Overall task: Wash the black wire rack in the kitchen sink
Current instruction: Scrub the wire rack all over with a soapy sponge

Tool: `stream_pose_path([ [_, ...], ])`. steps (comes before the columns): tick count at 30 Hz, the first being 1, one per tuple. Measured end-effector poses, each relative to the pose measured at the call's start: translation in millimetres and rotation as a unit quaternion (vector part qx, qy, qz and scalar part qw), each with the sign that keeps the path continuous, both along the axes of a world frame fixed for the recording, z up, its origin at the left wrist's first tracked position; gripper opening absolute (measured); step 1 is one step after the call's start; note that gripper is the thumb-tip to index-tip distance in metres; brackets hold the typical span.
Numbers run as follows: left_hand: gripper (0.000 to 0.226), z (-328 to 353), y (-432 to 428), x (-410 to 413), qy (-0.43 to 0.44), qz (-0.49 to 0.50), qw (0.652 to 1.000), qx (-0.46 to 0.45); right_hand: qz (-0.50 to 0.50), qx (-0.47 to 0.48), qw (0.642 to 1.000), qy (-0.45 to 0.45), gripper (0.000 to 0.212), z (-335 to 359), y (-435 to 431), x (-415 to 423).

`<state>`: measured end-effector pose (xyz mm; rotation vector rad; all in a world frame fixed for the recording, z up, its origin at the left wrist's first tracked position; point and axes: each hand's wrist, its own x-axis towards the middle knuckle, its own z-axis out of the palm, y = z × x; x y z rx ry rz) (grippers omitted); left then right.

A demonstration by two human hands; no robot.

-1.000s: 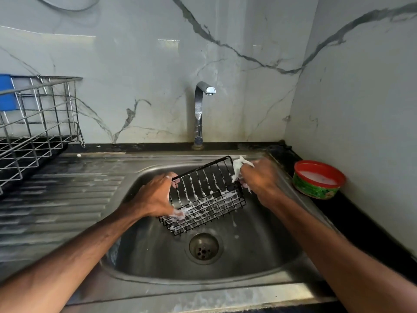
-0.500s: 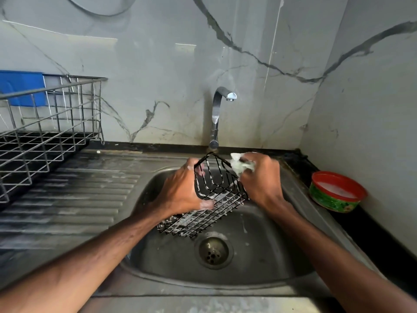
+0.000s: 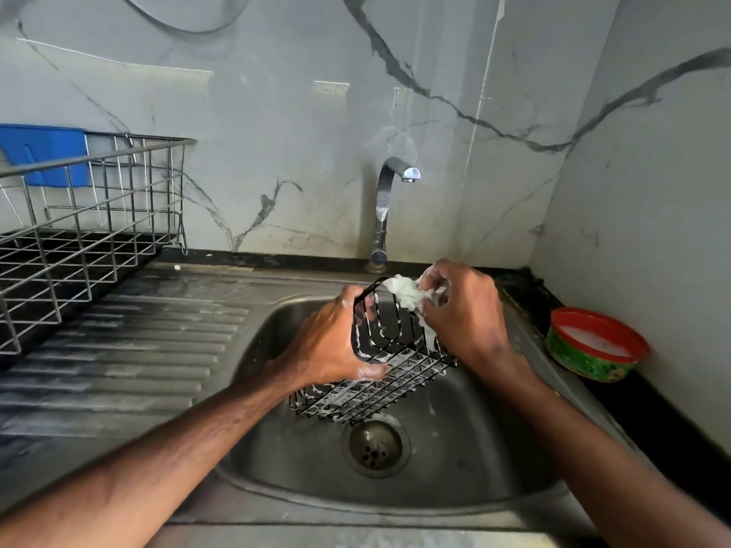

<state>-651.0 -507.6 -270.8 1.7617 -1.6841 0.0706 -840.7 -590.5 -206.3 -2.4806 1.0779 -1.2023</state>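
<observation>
The black wire rack [image 3: 389,361], streaked with white suds, is held tilted over the steel sink [image 3: 466,460], above the drain [image 3: 375,448]. My left hand [image 3: 328,346] grips the rack's left side, thumb along its lower edge. My right hand [image 3: 463,314] holds a soapy white scrubber [image 3: 405,294] pressed against the rack's upper rim. Part of the rack's right side is hidden behind that hand.
A chrome tap [image 3: 385,207] stands behind the sink, with no water running. A ribbed steel drainboard [image 3: 130,350] lies to the left, with a metal dish rack [image 3: 79,231] and a blue item [image 3: 43,152] beyond. A red-rimmed green soap tub [image 3: 593,344] sits on the dark counter at right.
The rack was turned from lying flatter to standing more upright. My left hand shifted its grip up the rack's side, and my right hand with the scrubber moved to the top rim.
</observation>
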Motion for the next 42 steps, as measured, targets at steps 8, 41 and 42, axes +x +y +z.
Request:
stream_pose_path([
  [8,0.102,-1.1,-1.2,-1.2,-0.004,0.008,1.000,0.007,0.081,0.179,0.977,-0.077,0.026,6.1,-1.6,-1.5],
  [41,0.111,0.4,0.0,-0.9,0.006,0.026,0.999,0.029,0.196,0.130,0.971,-0.042,0.037,-3.1,0.2,4.2],
  [42,0.112,0.7,-0.1,-1.1,0.007,0.029,0.999,0.028,0.178,0.077,0.981,-0.015,0.033,-4.5,1.6,5.2],
])
